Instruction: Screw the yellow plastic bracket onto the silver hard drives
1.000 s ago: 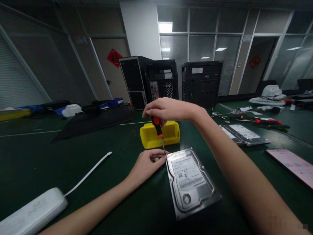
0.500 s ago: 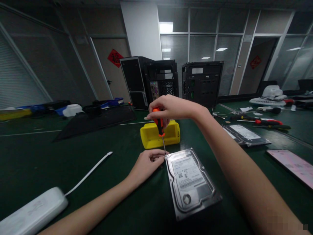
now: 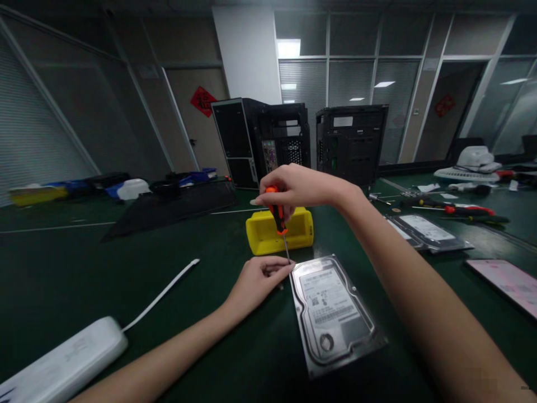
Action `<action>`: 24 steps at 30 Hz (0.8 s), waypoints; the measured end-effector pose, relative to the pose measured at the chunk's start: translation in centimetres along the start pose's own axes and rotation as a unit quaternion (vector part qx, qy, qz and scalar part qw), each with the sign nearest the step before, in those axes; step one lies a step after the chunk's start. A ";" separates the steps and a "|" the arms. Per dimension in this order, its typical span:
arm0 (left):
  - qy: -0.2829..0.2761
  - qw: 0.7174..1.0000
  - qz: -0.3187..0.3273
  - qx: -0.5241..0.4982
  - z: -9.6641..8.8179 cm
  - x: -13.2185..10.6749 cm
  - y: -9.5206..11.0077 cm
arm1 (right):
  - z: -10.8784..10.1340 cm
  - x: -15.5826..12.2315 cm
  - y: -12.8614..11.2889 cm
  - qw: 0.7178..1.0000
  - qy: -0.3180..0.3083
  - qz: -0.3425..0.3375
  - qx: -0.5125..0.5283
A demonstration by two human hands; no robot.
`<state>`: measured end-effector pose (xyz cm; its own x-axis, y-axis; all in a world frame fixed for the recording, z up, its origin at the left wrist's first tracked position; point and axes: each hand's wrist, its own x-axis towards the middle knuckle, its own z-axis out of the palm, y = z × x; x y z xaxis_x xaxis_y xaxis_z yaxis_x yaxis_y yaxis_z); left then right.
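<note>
A silver hard drive point(image 3: 335, 313) with a white label lies flat on the dark green table, its label side up. My right hand point(image 3: 287, 190) is wrapped around the orange and black handle of a screwdriver point(image 3: 277, 215), whose shaft points down to the drive's far left corner. At that corner, my left hand point(image 3: 264, 277) rests on the table with thumb and forefinger pinched beside the screwdriver's tip. Whatever they pinch is too small to make out. Just behind the hands sits a yellow bin point(image 3: 255, 232) with a few tiny bits inside.
Two black computer cases point(image 3: 235, 134) stand at the back. To the right are more hard drives point(image 3: 436, 232), several hand tools point(image 3: 470, 210) and a pink-screened phone point(image 3: 503, 280). A white power strip point(image 3: 71, 358) with its cable lies at front left, a black mat point(image 3: 168, 210) behind it.
The whole view has shifted slightly, so things appear a little further right. My left thumb has come in against the screwdriver tip at the drive's corner. My right hand keeps its grip.
</note>
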<state>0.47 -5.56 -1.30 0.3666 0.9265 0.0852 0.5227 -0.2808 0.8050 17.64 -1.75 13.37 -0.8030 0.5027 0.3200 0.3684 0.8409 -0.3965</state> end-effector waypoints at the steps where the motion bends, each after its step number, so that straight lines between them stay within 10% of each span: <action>1: 0.001 1.000 0.004 -0.001 0.0 0.0 -0.1 | 0.0 0.0 0.0 1.000 -0.002 0.002 0.004; 24: 0.036 0.999 0.012 0.011 0.4 -0.5 -0.4 | -0.3 -0.4 -0.5 0.998 -0.042 0.022 0.041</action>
<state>0.39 -5.99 -1.93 0.3231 0.9348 0.1476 0.5308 -0.3081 0.7895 17.90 -2.29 13.69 -0.8243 0.5177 0.2292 0.3679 0.7975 -0.4782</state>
